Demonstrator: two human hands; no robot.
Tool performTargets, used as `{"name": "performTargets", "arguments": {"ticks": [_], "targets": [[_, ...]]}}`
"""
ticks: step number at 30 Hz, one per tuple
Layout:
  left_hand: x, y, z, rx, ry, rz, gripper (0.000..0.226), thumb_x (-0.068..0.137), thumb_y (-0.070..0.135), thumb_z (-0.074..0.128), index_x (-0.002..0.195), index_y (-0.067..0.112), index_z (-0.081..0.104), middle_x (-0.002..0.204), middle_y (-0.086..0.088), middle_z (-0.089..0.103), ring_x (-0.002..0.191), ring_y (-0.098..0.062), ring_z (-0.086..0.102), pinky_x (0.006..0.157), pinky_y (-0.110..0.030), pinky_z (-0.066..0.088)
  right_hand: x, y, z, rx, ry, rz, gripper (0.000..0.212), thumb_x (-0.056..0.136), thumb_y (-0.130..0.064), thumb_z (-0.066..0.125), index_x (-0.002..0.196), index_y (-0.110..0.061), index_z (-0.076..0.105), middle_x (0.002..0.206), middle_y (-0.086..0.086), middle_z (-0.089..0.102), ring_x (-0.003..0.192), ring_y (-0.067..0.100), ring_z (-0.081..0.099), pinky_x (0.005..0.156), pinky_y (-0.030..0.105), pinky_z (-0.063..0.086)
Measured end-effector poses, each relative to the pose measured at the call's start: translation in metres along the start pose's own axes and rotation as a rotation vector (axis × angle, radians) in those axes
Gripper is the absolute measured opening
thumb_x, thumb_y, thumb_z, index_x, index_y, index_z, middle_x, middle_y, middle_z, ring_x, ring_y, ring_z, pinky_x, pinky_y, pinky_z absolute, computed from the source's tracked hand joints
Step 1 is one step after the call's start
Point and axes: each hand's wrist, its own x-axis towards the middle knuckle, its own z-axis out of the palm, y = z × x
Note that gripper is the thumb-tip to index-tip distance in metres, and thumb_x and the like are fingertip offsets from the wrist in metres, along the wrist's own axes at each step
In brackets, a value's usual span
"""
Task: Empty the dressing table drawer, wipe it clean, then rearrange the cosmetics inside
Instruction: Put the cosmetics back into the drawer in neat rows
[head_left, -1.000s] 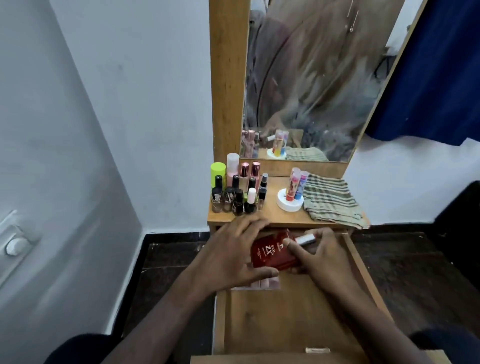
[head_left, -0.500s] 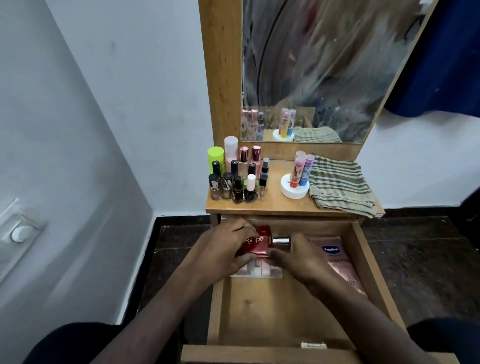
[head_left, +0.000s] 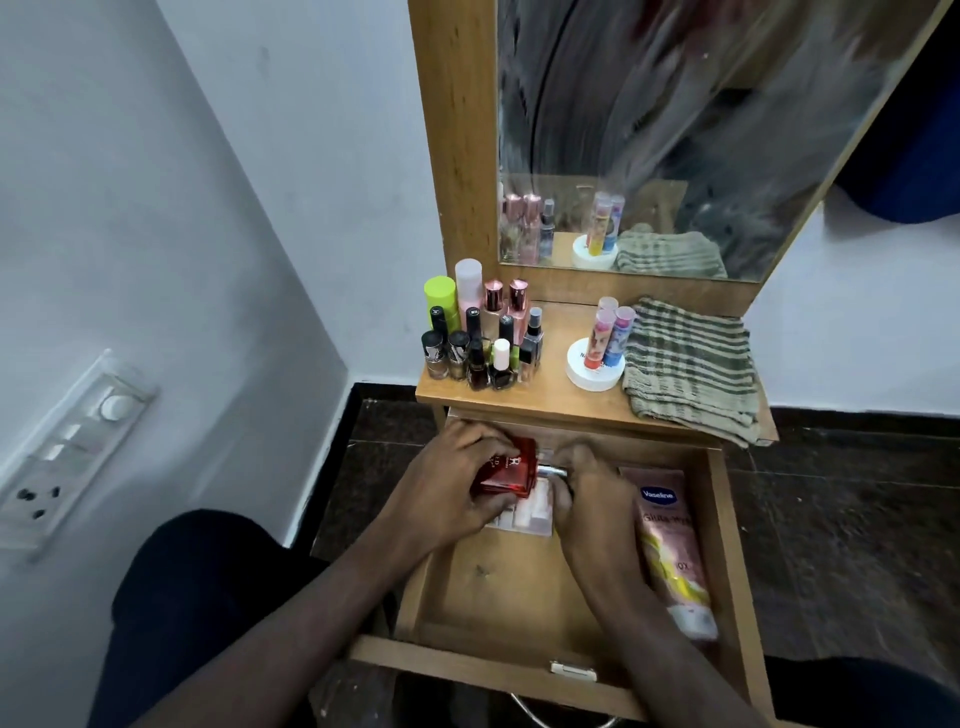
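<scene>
The wooden drawer (head_left: 727, 545) is pulled out below the dressing table top. My left hand (head_left: 452, 493) is wrapped around a red perfume bottle (head_left: 506, 470) lying at the drawer's far left. My right hand (head_left: 587, 493) grips the bottle's silver cap end (head_left: 551, 471). Under the bottle lies a clear-packed set of pale tubes (head_left: 530, 514). A pink Vaseline tube (head_left: 667, 545) lies along the drawer's right side, partly hidden by my right forearm.
On the table top (head_left: 550, 395) stand several small bottles and nail polishes (head_left: 478, 343) at the left, a white jar with lip balms (head_left: 597, 358), and a striped cloth (head_left: 691, 369). A mirror (head_left: 675, 130) rises behind. A switch panel (head_left: 67, 447) is on the left wall.
Both hands carried the red bottle from above the drawer down into its far left part, onto the clear pack. The camera tilted, showing more of the drawer and the Vaseline tube.
</scene>
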Motion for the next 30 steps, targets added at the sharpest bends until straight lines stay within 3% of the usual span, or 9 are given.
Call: {"name": "performTargets", "arguments": {"ticks": [3,9,13,17,19,23,24,27,30], "targets": [[0.003,0.001,-0.003,-0.006,-0.016,0.001,0.057,0.081,0.047,0.085,0.132,0.027,0.069,0.132,0.012,0.062,0.125,-0.008,0.05,0.102,-0.021,0.04,-0.004,0.007,0.006,-0.005,0.011,-0.029,0.017,0.09,-0.026,0.07,0.099,-0.023,0.056,0.093,0.003,0.071,0.086,0.025,0.068,0.072,0.034,0.052],[0.0,-0.001,-0.003,-0.007,-0.02,0.053,0.058,0.082,0.05,0.084,0.133,0.031,0.066,0.133,0.014,0.059,0.126,-0.008,0.05,0.105,-0.025,0.045,-0.01,-0.006,-0.003,-0.187,-0.053,-0.079,0.033,0.089,-0.035,0.07,0.107,-0.016,0.049,0.086,0.008,0.072,0.076,0.027,0.069,0.062,0.037,0.055],[0.003,-0.001,-0.006,-0.016,-0.024,0.073,0.057,0.082,0.054,0.082,0.133,0.034,0.066,0.133,0.014,0.059,0.126,-0.01,0.05,0.104,-0.031,0.048,-0.008,-0.014,-0.013,-0.165,-0.1,0.017,0.036,0.093,-0.032,0.072,0.113,-0.014,0.049,0.096,0.011,0.075,0.086,0.031,0.073,0.051,0.029,0.034],[0.008,-0.009,-0.014,-0.035,-0.017,0.067,0.051,0.083,0.054,0.081,0.128,0.036,0.068,0.129,0.015,0.06,0.123,-0.01,0.05,0.102,-0.035,0.049,0.007,-0.019,-0.012,-0.121,-0.101,0.049,0.031,0.094,-0.027,0.071,0.111,-0.008,0.054,0.103,0.018,0.072,0.095,0.039,0.07,0.065,0.032,0.04],[0.013,-0.011,-0.016,-0.067,-0.002,0.054,0.046,0.083,0.05,0.082,0.124,0.035,0.07,0.126,0.014,0.063,0.12,-0.012,0.051,0.101,-0.036,0.047,0.012,-0.018,-0.013,-0.125,-0.098,0.069,0.025,0.093,-0.022,0.071,0.106,-0.005,0.059,0.104,0.018,0.071,0.096,0.036,0.068,0.069,0.028,0.035],[0.016,-0.01,-0.004,-0.051,0.033,0.059,0.039,0.085,0.049,0.079,0.121,0.039,0.071,0.122,0.018,0.063,0.115,-0.008,0.048,0.098,-0.036,0.047,0.015,-0.008,-0.012,-0.104,-0.041,0.048,0.016,0.086,-0.015,0.077,0.089,-0.005,0.065,0.09,0.017,0.073,0.083,0.035,0.068,0.067,0.029,0.036],[0.014,-0.011,0.002,-0.048,0.047,0.073,0.037,0.085,0.047,0.078,0.121,0.039,0.071,0.122,0.019,0.062,0.115,-0.007,0.047,0.097,-0.035,0.048,0.014,-0.005,-0.01,-0.094,-0.042,0.052,0.014,0.085,-0.014,0.077,0.087,-0.006,0.067,0.088,0.014,0.074,0.079,0.03,0.069,0.065,0.027,0.038],[0.013,-0.014,0.009,-0.039,0.072,0.091,0.036,0.088,0.045,0.076,0.122,0.041,0.069,0.123,0.021,0.06,0.118,-0.006,0.045,0.097,-0.028,0.045,0.013,-0.003,-0.012,-0.06,-0.046,0.082,0.008,0.084,-0.014,0.08,0.09,-0.012,0.075,0.086,0.002,0.078,0.071,0.007,0.063,0.061,0.004,0.035],[0.017,-0.014,0.007,-0.036,0.097,0.109,0.037,0.091,0.048,0.073,0.126,0.041,0.067,0.127,0.022,0.058,0.121,-0.005,0.044,0.096,-0.024,0.042,0.017,-0.003,-0.015,-0.031,-0.014,0.066,0.01,0.082,-0.016,0.082,0.09,-0.016,0.076,0.085,-0.003,0.078,0.07,0.004,0.065,0.061,0.0,0.035]]}}
